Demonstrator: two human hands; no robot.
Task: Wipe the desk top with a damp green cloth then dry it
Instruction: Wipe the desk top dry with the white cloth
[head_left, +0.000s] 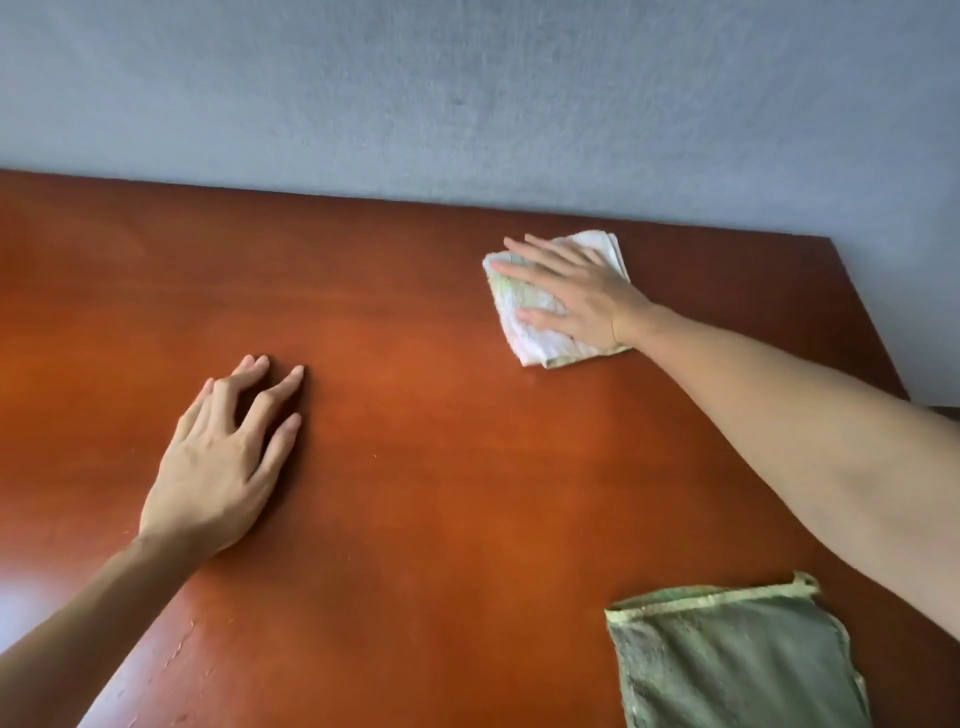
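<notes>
Your right hand (569, 291) lay flat on the folded white cloth (550, 306), fingers straight and spread, pressing it to the desk top (415, 467) rather than gripping it. The fingers pointed leftward along the wall (467, 93), so the cloth sat directly under your palm, close to the desk's far edge and toward its right corner. That placement suggested the drying pass was under way, and the unwiped stretch lay to the left of the cloth, the way your fingers already aimed.

Your left hand (223, 457) rested on the bare wood well left of the white cloth and nearer to you, fingers loosely arched, tips touching the surface, holding nothing. It looked like a brace only; the right hand was plainly the nearer one to the cloth.

The green cloth (737, 660) lay spread flat, nearer to you than the white cloth, partly beneath your right forearm, untouched by either hand.

The desk top was glossy reddish-brown, with faint smears and small flecks near its front left. Behind it stood a plain grey textured wall.
</notes>
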